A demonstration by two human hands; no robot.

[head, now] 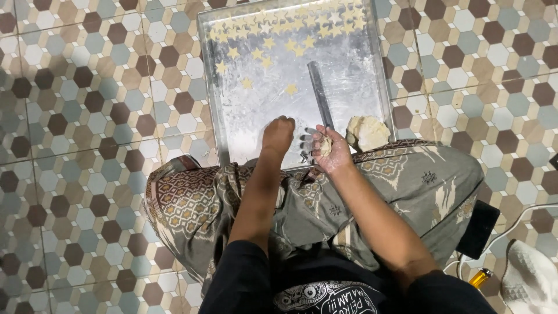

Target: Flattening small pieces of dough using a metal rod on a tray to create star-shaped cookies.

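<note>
A floured metal tray [226, 116] lies on the tiled floor in front of my crossed legs. Several star-shaped dough pieces [273, 35] lie along its far side. A metal rolling pin [319, 93] rests on the tray. My left hand [278, 135] presses down on the tray's near part, fingers curled. My right hand [330, 150] holds a small piece of dough [325, 145] just above the tray's near edge. A bigger lump of dough [367, 132] sits at the tray's near right corner, beside my right hand.
The floor [87, 116] is covered in hexagon tiles. A patterned cloth [192, 197] wraps my legs. At the lower right lie a dark flat object [480, 229], a white cable [511, 227], a yellow lighter [480, 278] and a white cloth [532, 279].
</note>
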